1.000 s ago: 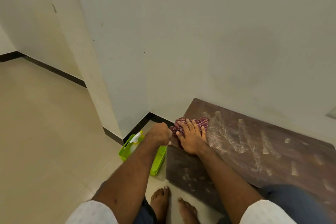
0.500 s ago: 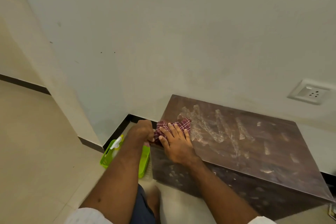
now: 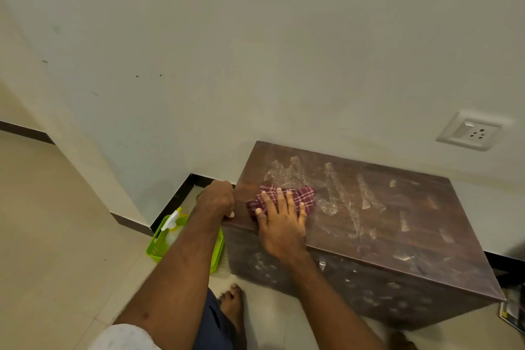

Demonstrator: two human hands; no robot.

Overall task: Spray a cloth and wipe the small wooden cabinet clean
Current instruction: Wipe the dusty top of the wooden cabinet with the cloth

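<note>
The small dark wooden cabinet (image 3: pixel 397 224) stands against the wall, its top streaked with pale dust marks. A maroon checked cloth (image 3: pixel 305 195) lies on the top near the left front corner. My right hand (image 3: pixel 279 221) presses flat on the cloth with fingers spread. My left hand (image 3: pixel 217 198) is curled around the cabinet's left edge. A spray bottle (image 3: pixel 172 226) with a white and yellow nozzle stands in a green basket on the floor, left of the cabinet and partly hidden by my left forearm.
The green basket (image 3: pixel 154 248) sits on the tiled floor in the wall corner. A wall socket (image 3: pixel 470 130) is above the cabinet's right end. My bare feet (image 3: pixel 231 302) are in front of the cabinet. Some printed item (image 3: pixel 512 311) lies at the right edge.
The view has swung right, showing the whole cabinet top and the socket. My right hand and the cloth have slid a little rightward along the top. My left hand stays on the left edge.
</note>
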